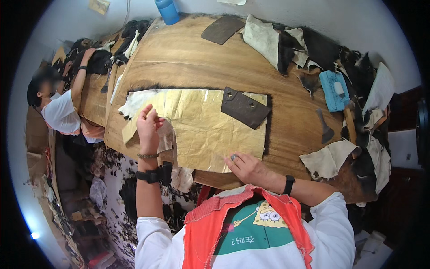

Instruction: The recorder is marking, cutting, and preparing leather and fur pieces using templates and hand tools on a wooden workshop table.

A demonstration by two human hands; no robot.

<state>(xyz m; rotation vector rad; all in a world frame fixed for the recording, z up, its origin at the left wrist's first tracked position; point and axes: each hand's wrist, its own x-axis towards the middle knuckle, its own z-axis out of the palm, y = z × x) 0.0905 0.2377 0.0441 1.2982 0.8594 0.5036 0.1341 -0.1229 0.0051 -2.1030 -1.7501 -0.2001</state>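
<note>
1. Now, a creased yellow paper sheet [201,132] lies over a pale, dark-fringed hide [141,99] toward the near side of a wooden workbench [174,56].
2. A worker's left hand [149,127] is poised over the sheet's left side, fingers curled toward the thumb; whether they pinch anything, one cannot tell.
3. The right hand [248,168] rests on the sheet's near right edge, fingers over the paper; any thumb grip beneath is hidden.
4. A dark brown plate [239,110] lies on the sheet's far right part, probably weighting it; a bump could let paper and hide slip out of line.
5. A sharp left-hand tug might tear or crease the paper.
6. Farther right, a dark flared tool [326,130] could nick a carelessly reaching hand, if edged.
</note>
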